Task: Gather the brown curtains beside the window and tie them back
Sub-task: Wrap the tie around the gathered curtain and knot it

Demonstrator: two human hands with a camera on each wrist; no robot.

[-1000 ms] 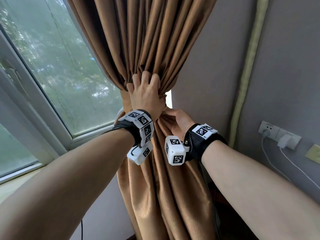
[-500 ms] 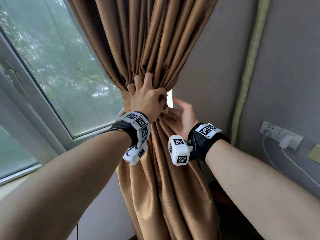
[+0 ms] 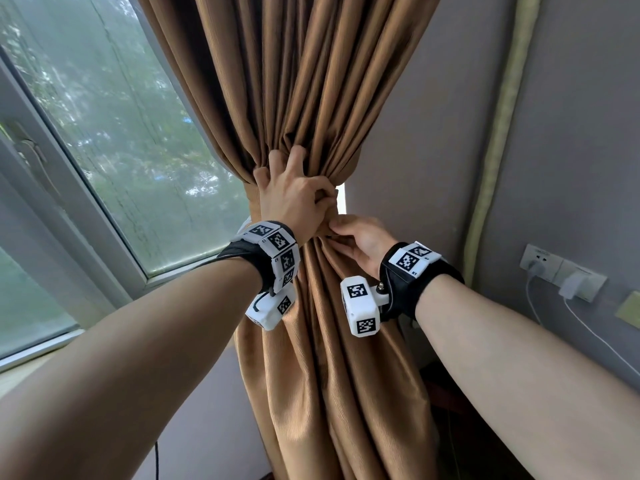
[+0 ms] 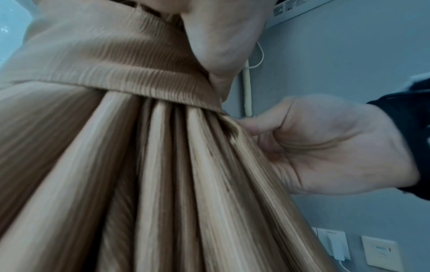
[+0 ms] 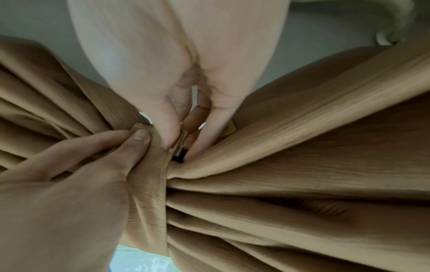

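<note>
Brown curtains (image 3: pixel 322 109), gathered into one pleated bundle beside the window (image 3: pixel 114 143). Matching fabric tieback band (image 4: pixel 130 77) wrapped round the waist. Left hand (image 3: pixel 294 199): fingers curled, gripping bundle at the band. Right hand (image 3: pixel 363 237): thumb and fingers pinching the band's end.

The brown curtains (image 3: pixel 332 341) under my fingers (image 3: pixel 294 157) are woven cloth with a soft sheen, finely ribbed along the folds. The tie-back band (image 4: pixel 130 73) is the same ribbed brown cloth. To the left, the window (image 3: pixel 131 150) glass looks smooth and glossy. The wall (image 3: pixel 571 150) on the right is matt grey.
</note>
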